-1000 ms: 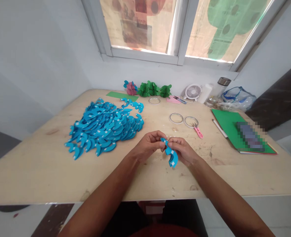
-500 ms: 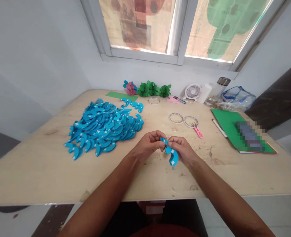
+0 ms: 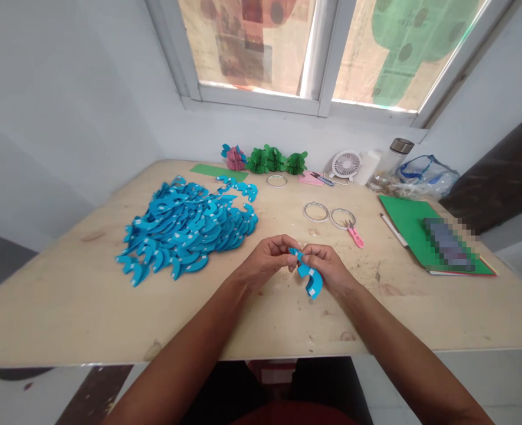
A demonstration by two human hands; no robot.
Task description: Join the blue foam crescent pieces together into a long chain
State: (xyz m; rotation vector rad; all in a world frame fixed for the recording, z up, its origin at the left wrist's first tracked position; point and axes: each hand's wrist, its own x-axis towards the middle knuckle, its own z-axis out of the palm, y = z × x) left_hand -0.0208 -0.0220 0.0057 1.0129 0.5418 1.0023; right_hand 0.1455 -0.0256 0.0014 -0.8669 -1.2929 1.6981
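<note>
Both hands meet near the middle of the wooden table (image 3: 265, 319), pinching a curved blue paper piece (image 3: 314, 283) with small white squares on it. My left hand (image 3: 272, 257) grips its upper end between thumb and fingers. From the other side my right hand (image 3: 327, 265) pinches it close to the same end, thumb on top. The lower curl of the piece hangs below the fingers; part of its upper end is hidden by them. To the left lies a large heap of similar blue paper pieces (image 3: 190, 218), many bearing white squares.
Beyond my hands lie rolls of tape (image 3: 316, 212) and pink thread snips (image 3: 355, 235). Green paper ornaments (image 3: 273, 159), a small white fan (image 3: 346, 164) and a bottle (image 3: 396, 156) line the wall. At right are a pen (image 3: 394, 229) and a green folder (image 3: 409, 218).
The lower curl of the blue paper piece has shifted slightly to the right and turned a little. Both hands stay in nearly the same place, still pinching it.
</note>
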